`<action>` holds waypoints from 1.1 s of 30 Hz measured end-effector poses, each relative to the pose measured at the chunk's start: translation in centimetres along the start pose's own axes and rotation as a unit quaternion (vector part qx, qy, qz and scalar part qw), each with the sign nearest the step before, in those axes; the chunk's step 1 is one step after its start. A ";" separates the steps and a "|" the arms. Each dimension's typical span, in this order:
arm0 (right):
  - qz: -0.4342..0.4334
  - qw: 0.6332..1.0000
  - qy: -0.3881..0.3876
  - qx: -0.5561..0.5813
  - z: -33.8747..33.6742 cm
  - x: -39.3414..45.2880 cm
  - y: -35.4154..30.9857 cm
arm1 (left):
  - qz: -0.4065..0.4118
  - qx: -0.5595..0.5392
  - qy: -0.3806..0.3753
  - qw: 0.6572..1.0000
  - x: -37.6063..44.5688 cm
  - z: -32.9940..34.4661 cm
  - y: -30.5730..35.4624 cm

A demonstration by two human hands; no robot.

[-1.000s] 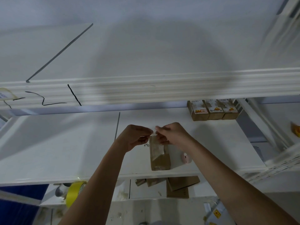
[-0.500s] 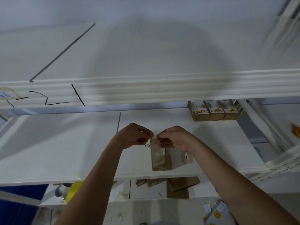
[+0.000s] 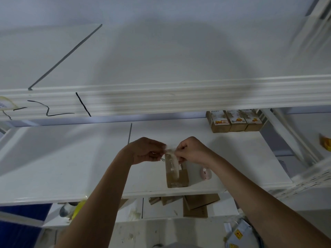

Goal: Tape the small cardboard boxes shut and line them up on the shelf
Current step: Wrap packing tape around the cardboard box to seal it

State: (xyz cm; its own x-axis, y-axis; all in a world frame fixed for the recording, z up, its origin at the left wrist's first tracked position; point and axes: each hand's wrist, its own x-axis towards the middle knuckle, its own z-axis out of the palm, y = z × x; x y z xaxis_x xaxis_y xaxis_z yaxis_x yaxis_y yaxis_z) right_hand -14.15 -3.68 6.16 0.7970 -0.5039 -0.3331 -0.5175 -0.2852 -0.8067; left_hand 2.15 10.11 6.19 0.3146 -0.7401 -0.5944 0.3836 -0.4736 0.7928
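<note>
Below the working shelf: flattened cardboard pieces (image 3: pixel 198 203) stacked on a lower ledge, and a yellow tape roll (image 3: pixel 78 208) half hidden behind the left forearm, presumably parked within reach for the next strip.

Reached forward with both arms over the front lip of the shelf (image 3: pixel 53 167). Worked on one small cardboard box (image 3: pixel 177 176) lying flat near that front edge, long axis running away from the viewer, probably so the seam faced up and the board could take the pressure. Already carried a clear strip along its top.

Pinched a short, crumpled length of clear tape (image 3: pixel 170 151) between the two hands just above the far end of the box. Left hand (image 3: pixel 146 151) curled, thumb and fingertips closed on one end of the tape; right hand (image 3: pixel 192 151) curled likewise on the other end. Held taut between them, most likely to keep the sticky side from folding before being pressed over the end flap. Could not tell whether the strip was already touching the box.

Just beside the box, to its right, a small pink object (image 3: pixel 206 173), too blurred to identify.

Farther back, at the right rear of the same shelf: three finished boxes (image 3: pixel 234 120) set side by side, touching, labels facing forward. Evidently the row to be extended.

Above all of it, the thick front edge of the upper shelf (image 3: pixel 170 97).
</note>
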 end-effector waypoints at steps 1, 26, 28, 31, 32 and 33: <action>0.003 1.000 0.018 -0.002 0.0 0.2 0.1 | 0.015 -0.054 0.036 0.998 0.3 0.2 -0.2; 0.060 0.983 -0.101 0.141 -3.9 1.3 0.9 | 0.003 0.092 -0.041 0.995 -0.1 1.2 -0.1; 0.071 0.972 -0.147 0.170 -4.5 1.4 1.0 | 0.030 0.099 -0.060 0.993 -0.2 1.3 -0.1; 0.072 0.962 -0.165 0.204 -4.5 1.3 1.2 | 0.062 0.102 -0.061 0.991 -0.4 1.5 -0.2; 0.066 0.958 -0.164 0.225 -4.3 1.2 1.3 | 0.063 0.098 -0.059 0.991 -0.3 1.5 -0.2; 0.056 0.949 -0.169 0.259 -4.1 1.2 1.3 | 0.066 0.099 -0.056 0.991 -0.3 1.6 -0.3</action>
State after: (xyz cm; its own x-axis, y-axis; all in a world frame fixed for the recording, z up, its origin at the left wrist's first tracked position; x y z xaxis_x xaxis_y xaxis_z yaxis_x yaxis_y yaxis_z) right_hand -15.20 -7.97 6.68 0.8453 -0.1926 -0.4984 -0.4525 0.2381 -0.8594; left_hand 0.59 9.73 6.32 0.2472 -0.8452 -0.4739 0.1645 -0.4453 0.8801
